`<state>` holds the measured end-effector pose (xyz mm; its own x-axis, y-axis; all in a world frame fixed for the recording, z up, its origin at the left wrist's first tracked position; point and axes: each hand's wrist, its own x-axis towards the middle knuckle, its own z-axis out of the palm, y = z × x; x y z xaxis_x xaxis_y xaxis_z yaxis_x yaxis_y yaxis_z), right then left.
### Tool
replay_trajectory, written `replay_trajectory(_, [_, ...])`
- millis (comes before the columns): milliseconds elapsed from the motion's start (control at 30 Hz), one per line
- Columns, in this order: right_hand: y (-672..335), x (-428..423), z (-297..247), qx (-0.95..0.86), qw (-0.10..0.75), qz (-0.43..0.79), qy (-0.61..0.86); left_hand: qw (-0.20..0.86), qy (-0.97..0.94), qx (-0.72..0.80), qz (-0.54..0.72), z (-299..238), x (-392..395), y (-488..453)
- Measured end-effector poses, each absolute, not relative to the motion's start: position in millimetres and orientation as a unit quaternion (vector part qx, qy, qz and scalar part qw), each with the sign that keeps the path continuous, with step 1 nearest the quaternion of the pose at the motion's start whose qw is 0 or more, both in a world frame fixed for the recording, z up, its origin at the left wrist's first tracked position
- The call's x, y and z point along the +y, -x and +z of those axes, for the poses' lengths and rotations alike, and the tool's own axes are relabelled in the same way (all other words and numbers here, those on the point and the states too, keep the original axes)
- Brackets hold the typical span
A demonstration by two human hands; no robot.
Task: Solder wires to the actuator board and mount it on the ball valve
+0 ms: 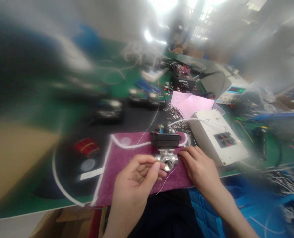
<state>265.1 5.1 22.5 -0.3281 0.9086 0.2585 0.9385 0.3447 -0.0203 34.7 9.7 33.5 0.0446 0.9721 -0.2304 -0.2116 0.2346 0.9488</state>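
A metal valve body with a black box-shaped unit on top stands on a purple towel. My left hand is curled just left of the valve, its thumb and fingers pinched on a thin white wire that trails down in front of the valve. My right hand rests on the towel at the valve's right side, fingers bent and touching the metal fitting.
A white box with black and red sockets sits right of the towel. Pink paper, scattered small metal parts, black devices and a meter lie behind. A red part lies left on the black mat.
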Motion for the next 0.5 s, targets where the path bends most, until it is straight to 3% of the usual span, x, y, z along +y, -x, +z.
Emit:
replay_trajectory(267, [-279.7, 9.4, 21.2, -0.822, 0.144, -0.082, 0.545, 0.719, -0.241, 0.373, 0.535, 39.1, 20.3, -29.9])
replay_trajectory(500, [-270.0, 1.2, 40.2, -0.787, 0.291, 0.028, 0.544, 0.736, -0.209, 0.367, 0.529, 40.3, 28.2, -33.7])
